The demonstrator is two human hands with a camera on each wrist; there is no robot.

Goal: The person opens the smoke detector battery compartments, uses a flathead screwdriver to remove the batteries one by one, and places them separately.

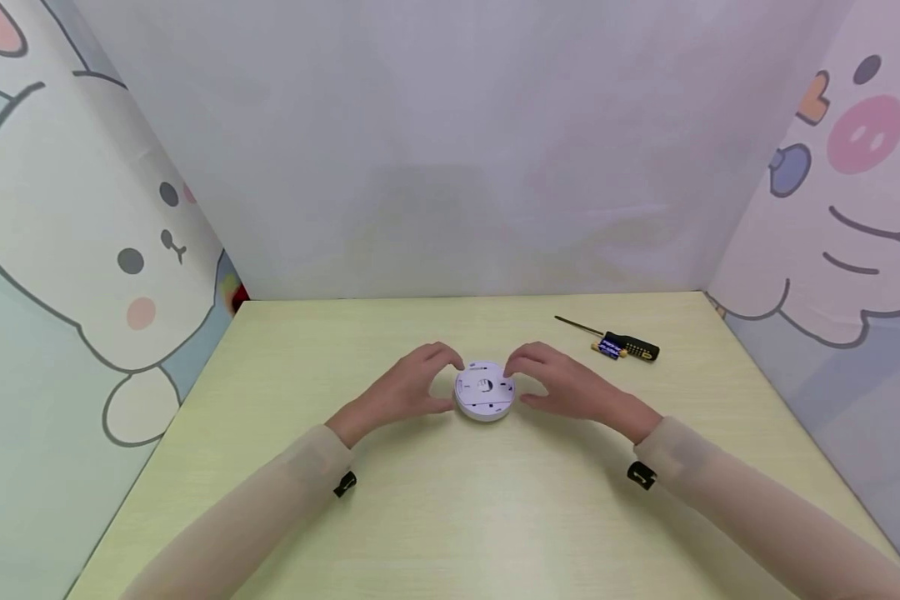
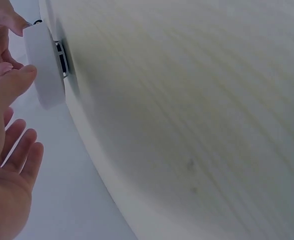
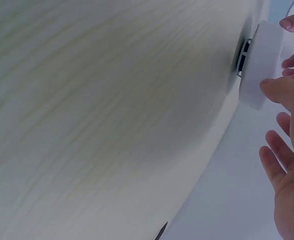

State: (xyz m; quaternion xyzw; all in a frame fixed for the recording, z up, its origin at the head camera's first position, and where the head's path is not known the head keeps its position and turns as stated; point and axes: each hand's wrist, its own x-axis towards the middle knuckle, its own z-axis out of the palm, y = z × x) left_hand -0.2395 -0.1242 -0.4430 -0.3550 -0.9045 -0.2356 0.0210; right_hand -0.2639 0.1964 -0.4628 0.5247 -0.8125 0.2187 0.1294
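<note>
A round white smoke detector [image 1: 484,390] lies on the table with its flat back facing up. Its slotted vent side points at the table, as the left wrist view shows on the detector [image 2: 45,65]. My left hand [image 1: 408,385] curves around its left edge, the thumb low and the fingers at the upper rim. Opposite it, my right hand [image 1: 570,383] arches by the right edge, with fingertips at the upper right rim and a small gap at the thumb. In the right wrist view the other fingers of the right hand [image 3: 289,160] spread loosely. Whether the fingertips touch is hard to tell.
At the back right of the light wooden table [image 1: 450,517] lies a screwdriver [image 1: 630,345] with a black and yellow handle. Blue and gold batteries [image 1: 608,347] lie against it. A pale wall panel [image 1: 450,167] stands behind, with cartoon-printed panels on both sides.
</note>
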